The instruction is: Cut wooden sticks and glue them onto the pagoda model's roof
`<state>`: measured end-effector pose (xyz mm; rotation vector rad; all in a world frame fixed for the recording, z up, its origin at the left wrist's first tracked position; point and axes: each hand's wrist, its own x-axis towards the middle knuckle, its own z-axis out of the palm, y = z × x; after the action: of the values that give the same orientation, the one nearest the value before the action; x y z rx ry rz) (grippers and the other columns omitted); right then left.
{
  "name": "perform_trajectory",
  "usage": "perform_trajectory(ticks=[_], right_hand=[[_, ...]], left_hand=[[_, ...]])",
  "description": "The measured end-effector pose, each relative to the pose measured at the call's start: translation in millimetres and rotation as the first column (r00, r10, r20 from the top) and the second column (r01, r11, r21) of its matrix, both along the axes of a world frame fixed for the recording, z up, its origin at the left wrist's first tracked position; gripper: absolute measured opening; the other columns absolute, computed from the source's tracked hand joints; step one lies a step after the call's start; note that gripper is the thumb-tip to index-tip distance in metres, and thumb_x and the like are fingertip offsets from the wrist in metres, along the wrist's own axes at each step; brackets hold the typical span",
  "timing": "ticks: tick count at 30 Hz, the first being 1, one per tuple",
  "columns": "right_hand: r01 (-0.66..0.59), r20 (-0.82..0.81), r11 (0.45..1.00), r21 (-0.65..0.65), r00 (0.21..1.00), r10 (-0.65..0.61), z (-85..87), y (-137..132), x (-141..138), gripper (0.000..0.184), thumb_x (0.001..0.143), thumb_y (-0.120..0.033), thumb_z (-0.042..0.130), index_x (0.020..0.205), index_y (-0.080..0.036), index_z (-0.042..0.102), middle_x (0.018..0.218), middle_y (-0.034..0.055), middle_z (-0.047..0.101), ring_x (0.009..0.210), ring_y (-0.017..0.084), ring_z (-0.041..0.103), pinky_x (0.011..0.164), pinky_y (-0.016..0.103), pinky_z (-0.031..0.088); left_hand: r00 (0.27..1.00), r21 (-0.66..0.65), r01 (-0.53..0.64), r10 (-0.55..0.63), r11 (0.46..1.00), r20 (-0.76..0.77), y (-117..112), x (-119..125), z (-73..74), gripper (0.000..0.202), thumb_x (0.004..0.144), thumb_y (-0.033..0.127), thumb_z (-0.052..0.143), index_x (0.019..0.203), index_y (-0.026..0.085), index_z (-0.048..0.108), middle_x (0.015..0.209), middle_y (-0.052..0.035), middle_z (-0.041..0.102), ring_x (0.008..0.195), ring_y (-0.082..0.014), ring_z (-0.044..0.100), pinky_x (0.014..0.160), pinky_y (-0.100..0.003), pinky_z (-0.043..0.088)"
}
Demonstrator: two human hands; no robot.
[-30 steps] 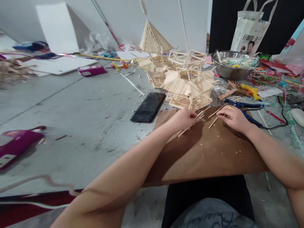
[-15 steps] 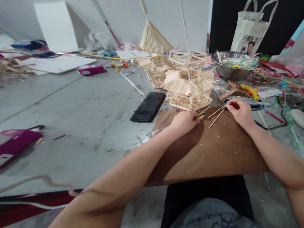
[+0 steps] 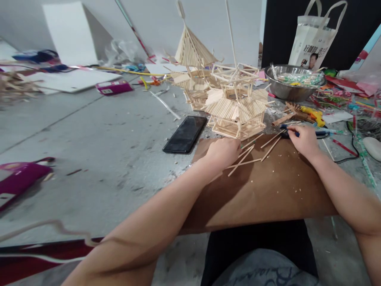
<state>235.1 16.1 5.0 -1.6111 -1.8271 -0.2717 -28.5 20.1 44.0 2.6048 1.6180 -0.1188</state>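
My left hand [image 3: 224, 153] rests on the brown board [image 3: 268, 190] with its fingers curled; whatever they hold is hidden. Thin wooden sticks [image 3: 245, 163] lie crossed beside its fingertips. More sticks [image 3: 271, 147] lie between my two hands. At the board's far right edge, my right hand [image 3: 304, 140] is closed on a dark blue tool [image 3: 322, 134], partly covered by the fingers, so its exact kind is unclear. Just beyond my left hand stands a stick-built pavilion model [image 3: 238, 109] with a sloping roof. A taller model with a pointed roof [image 3: 193, 47] stands behind it.
A black phone [image 3: 185, 134] lies left of the board. Behind my right hand are a yellow glue gun [image 3: 314, 114] and a steel bowl [image 3: 291, 92] of wrapped items. Cords and scraps crowd the right side. Purple packages [image 3: 114, 87] lie on the left.
My left hand has moved slightly left, and sticks now lie crossed beside it. My right hand has let go of the sticks and closed on the dark blue tool.
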Motion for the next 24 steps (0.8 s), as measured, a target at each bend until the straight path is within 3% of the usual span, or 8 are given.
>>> perform_trajectory(ticks=[5, 10, 16, 24], right_hand=[[-0.281, 0.098, 0.960, -0.008, 0.955, 0.280, 7.3, -12, -17, 0.020, 0.079, -0.024, 0.048, 0.079, -0.019, 0.068, 0.076, 0.0045, 0.069, 0.071, 0.018, 0.061, 0.071, 0.033, 0.045], [-0.493, 0.140, 0.858, -0.146, 0.848, 0.511, 8.0, -28, -45, 0.022, 0.082, -0.028, 0.047, 0.087, -0.018, 0.066, 0.084, 0.0045, 0.068, 0.081, 0.017, 0.057, 0.077, 0.033, 0.041], [-0.514, 0.159, 0.819, -0.255, 0.813, 0.560, -0.1, -36, -69, 0.024, 0.080, -0.032, 0.051, 0.090, -0.017, 0.066, 0.088, 0.0090, 0.064, 0.088, 0.019, 0.051, 0.077, 0.034, 0.039], [-0.513, 0.170, 0.787, -0.341, 0.790, 0.589, 0.9, -32, -71, 0.021, 0.081, -0.021, 0.045, 0.076, -0.015, 0.065, 0.082, 0.0080, 0.063, 0.084, 0.019, 0.052, 0.079, 0.034, 0.040]], left_hand=[[0.998, -0.014, 0.009, -0.010, 1.000, -0.061, 1, -1, 0.2, 0.027, 0.075, 0.027, 0.039, 0.085, 0.016, 0.062, 0.088, -0.0136, 0.066, 0.082, -0.0264, 0.061, 0.067, -0.034, 0.046], [0.998, -0.028, 0.025, -0.027, 0.999, -0.062, 2, -1, -2.2, 0.028, 0.077, 0.027, 0.037, 0.082, 0.016, 0.062, 0.085, -0.0141, 0.066, 0.080, -0.0288, 0.062, 0.066, -0.037, 0.046], [0.995, 0.028, 0.052, -0.049, 0.998, -0.088, -7, -1, 6.5, 0.030, 0.080, 0.018, 0.033, 0.093, 0.012, 0.058, 0.090, -0.0169, 0.064, 0.082, -0.0266, 0.061, 0.070, -0.035, 0.045], [0.982, 0.005, 0.120, -0.119, 0.993, 0.149, -12, 4, 4.1, 0.027, 0.083, 0.028, 0.031, 0.090, 0.017, 0.055, 0.087, -0.0104, 0.065, 0.081, -0.0239, 0.060, 0.068, -0.032, 0.043]])
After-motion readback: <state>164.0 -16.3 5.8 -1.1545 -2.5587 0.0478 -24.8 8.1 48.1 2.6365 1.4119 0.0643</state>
